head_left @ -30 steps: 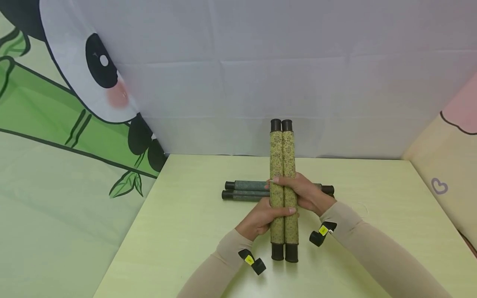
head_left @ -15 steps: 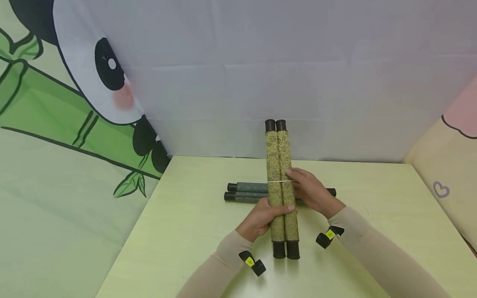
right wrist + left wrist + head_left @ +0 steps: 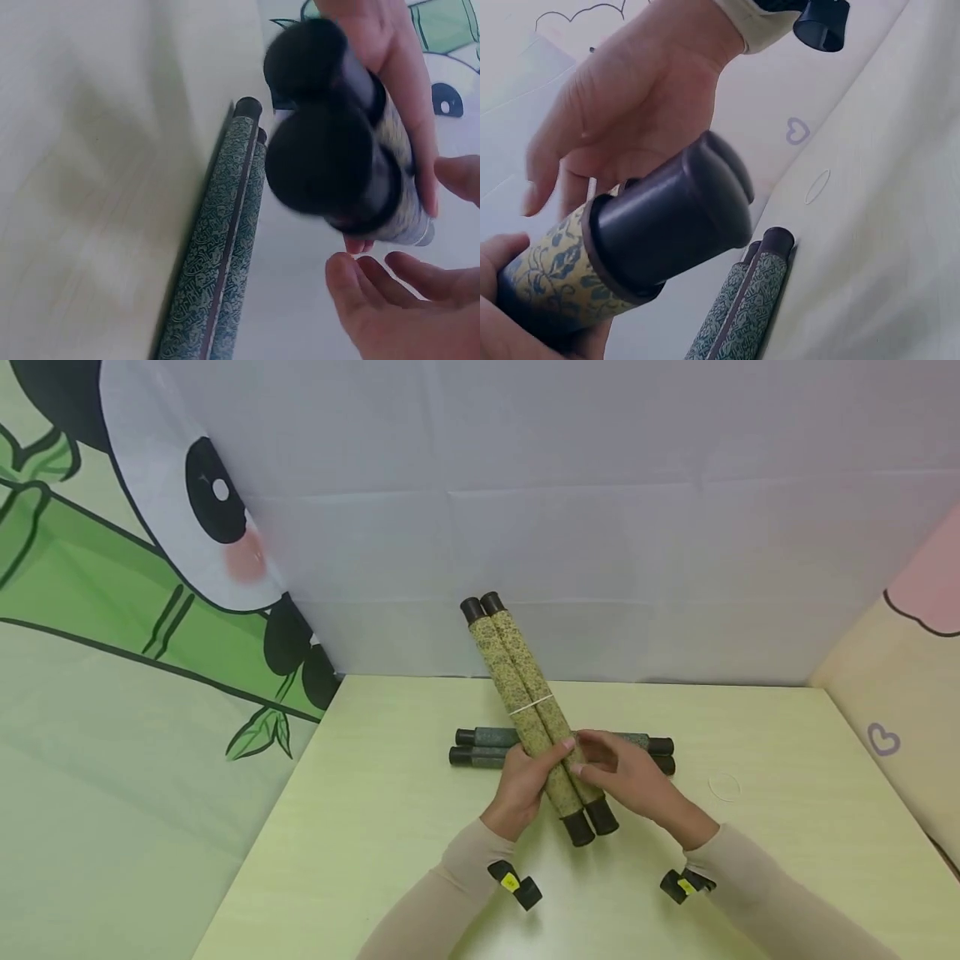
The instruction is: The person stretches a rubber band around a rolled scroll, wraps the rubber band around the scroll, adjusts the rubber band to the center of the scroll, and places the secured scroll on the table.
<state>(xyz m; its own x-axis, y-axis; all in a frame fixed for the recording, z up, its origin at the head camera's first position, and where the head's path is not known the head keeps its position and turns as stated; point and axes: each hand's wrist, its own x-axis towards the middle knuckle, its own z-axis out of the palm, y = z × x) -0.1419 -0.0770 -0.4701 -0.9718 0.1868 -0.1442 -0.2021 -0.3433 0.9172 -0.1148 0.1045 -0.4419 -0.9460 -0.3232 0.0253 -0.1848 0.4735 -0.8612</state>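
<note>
The largest thing is the pale backdrop cloth (image 3: 570, 527), which stands behind the table and bears a printed cartoon with a dark eye toward 10 o'clock. In front of it spreads the light wooden table (image 3: 360, 827). Two beige sleeves (image 3: 780, 902) come in from 7 and 5 o'clock. The pair of yellow rolls (image 3: 512, 683), patterned and with dark end caps, is held above the table, side by side, slanting from 11 o'clock down to 5 o'clock. Under it, the pair of green rolls (image 3: 497, 737) lies on the table from 9 to 3 o'clock, and the yellow ones cross over its middle. The left hand (image 3: 525, 781) grips the yellow pair near its lower part, the thumb lying across both rolls. The right hand (image 3: 626, 777) is at the 3 o'clock side of the same part, its fingers loosely bent and spread apart, holding nothing; whether its fingertips touch the roll, I cannot tell. Each wrist carries a small black camera (image 3: 515, 884). A thin pale ring (image 3: 724, 787) lies on the table, at 3 o'clock from the right hand. Finally, a narrow white band (image 3: 531, 704) goes across both yellow rolls, around their middle.
</note>
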